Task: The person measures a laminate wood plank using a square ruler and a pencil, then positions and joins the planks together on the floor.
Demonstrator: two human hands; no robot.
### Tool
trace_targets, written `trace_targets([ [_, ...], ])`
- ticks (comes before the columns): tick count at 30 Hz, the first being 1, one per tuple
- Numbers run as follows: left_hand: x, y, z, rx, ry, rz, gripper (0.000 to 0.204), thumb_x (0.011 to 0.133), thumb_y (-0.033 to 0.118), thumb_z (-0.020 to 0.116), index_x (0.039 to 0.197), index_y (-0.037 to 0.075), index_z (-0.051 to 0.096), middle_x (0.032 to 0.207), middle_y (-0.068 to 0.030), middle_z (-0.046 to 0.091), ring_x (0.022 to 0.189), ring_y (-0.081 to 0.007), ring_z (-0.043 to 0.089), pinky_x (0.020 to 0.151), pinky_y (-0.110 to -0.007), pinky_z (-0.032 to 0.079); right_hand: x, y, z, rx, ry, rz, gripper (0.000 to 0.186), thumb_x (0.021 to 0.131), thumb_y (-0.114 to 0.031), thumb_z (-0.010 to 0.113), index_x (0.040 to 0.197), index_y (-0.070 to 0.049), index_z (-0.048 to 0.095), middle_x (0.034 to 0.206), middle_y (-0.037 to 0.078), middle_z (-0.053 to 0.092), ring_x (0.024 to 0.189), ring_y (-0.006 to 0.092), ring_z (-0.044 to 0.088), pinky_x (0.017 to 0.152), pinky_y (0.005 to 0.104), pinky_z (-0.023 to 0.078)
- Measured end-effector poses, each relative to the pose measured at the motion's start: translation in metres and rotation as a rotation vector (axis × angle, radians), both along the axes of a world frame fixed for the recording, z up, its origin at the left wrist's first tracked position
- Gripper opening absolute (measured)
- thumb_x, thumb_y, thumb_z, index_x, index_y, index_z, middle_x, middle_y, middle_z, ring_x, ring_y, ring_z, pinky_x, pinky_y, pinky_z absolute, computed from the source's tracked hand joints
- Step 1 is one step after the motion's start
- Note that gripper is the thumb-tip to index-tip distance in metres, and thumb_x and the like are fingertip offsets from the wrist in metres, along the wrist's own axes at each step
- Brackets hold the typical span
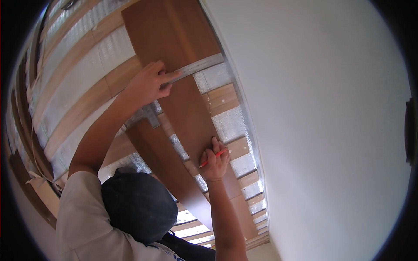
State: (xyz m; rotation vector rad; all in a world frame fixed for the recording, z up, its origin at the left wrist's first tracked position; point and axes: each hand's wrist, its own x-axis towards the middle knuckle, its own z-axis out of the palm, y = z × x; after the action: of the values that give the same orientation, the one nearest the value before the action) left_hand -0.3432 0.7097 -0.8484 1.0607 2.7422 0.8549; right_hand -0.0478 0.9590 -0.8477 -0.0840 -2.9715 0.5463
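Observation:
Neither of my hands is in view. In front of me, a co-worker in a dark cap (137, 206) reaches up to the slatted ceiling. Their left hand (150, 80) presses on a long metal ruler (198, 65) lying across brown boards (185, 124), index finger extended along it. Their right hand (213, 163) grips a red pencil (221, 153) against the same board, lower down. A short metal piece (151, 116), perhaps part of a square, shows below the left wrist. A second, narrower brown board (150, 152) runs alongside.
Pale wooden battens (220, 98) cross silvery insulation (226, 124) overhead. A plain white surface (331, 130) fills the right side, with a dark object (408, 130) at its far edge. Darker strips and a loose cord (37, 174) are at the left.

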Motion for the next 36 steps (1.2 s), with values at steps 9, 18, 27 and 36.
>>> trace_targets([
  [9, -0.002, -0.002, 0.011, -0.040, -0.062, 0.008, 0.052, 0.084, 0.011, 0.080, 0.135, 0.024, 0.074, 0.098, -0.0098, 0.055, 0.091, -0.0279, 0.062, 0.078, -0.040, 0.057, 0.001, 0.001, -0.005, -0.026, -0.042, 0.043, 0.018, 0.089, -0.013, 0.071, 0.105, -0.014, 0.062, 0.147, 0.016, 0.064, 0.125, 0.0410, 0.060, 0.105, 0.0585, 0.044],
  [18, -0.002, -0.003, 0.006, -0.039, 0.009, -0.009, 0.044, 0.083, 0.014, 0.080, 0.126, 0.023, 0.077, 0.096, -0.0094, 0.055, 0.089, -0.0280, 0.064, 0.079, -0.039, 0.057, -0.003, -0.004, -0.001, 0.014, 0.032, 0.045, 0.016, 0.092, -0.010, 0.069, 0.106, -0.011, 0.061, 0.146, 0.019, 0.064, 0.123, 0.0409, 0.060, 0.105, 0.0545, 0.046],
  [27, -0.004, -0.004, 0.004, -0.039, 0.070, -0.038, 0.045, 0.083, 0.015, 0.079, 0.127, 0.023, 0.075, 0.097, -0.0099, 0.056, 0.090, -0.0286, 0.065, 0.080, -0.040, 0.058, -0.004, -0.006, 0.000, 0.003, 0.042, 0.006, 0.012, 0.094, -0.016, 0.070, 0.103, -0.014, 0.062, 0.143, 0.014, 0.067, 0.122, 0.0381, 0.062, 0.104, 0.0540, 0.047],
  [36, -0.004, -0.002, 0.008, -0.066, 0.043, -0.047, 0.046, 0.085, 0.016, 0.078, 0.129, 0.023, 0.075, 0.097, -0.0106, 0.056, 0.092, -0.0291, 0.064, 0.080, -0.041, 0.058, -0.002, -0.004, 0.002, 0.034, -0.004, 0.001, 0.013, 0.093, -0.016, 0.070, 0.103, -0.014, 0.063, 0.145, 0.014, 0.066, 0.123, 0.0381, 0.062, 0.104, 0.0545, 0.047],
])
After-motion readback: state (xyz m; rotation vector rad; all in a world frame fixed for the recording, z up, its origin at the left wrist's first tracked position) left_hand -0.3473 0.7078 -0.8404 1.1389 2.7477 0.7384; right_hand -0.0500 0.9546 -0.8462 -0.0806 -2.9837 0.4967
